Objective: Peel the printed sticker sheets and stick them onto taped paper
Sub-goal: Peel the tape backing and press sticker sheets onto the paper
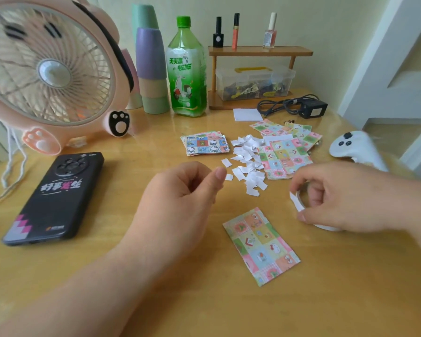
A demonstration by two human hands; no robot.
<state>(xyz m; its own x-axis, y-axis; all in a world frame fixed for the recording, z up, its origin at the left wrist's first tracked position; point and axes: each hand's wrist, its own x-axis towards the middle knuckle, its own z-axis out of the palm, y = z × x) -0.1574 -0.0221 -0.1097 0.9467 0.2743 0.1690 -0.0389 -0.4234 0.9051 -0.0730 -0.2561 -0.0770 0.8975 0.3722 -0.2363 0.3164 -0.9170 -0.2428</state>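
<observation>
Gripping tape roll (326,226) in right hand (345,200), fingers curled round it, loose strip end up at the thumb. Left hand (180,198) curled, thumb on forefinger; holding anything or not, cannot tell. Table (350,300): open room near and right; phone (56,198) left. Sheet (260,246) flat between hands, apart from both. Judged light, thin, floppy, easily creased; best lifted at a corner. Scraps (248,164) just behind, likely to scatter.

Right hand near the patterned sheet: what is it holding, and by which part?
The right hand holds a white tape roll, thumb and forefinger pinching its loose white end.
</observation>
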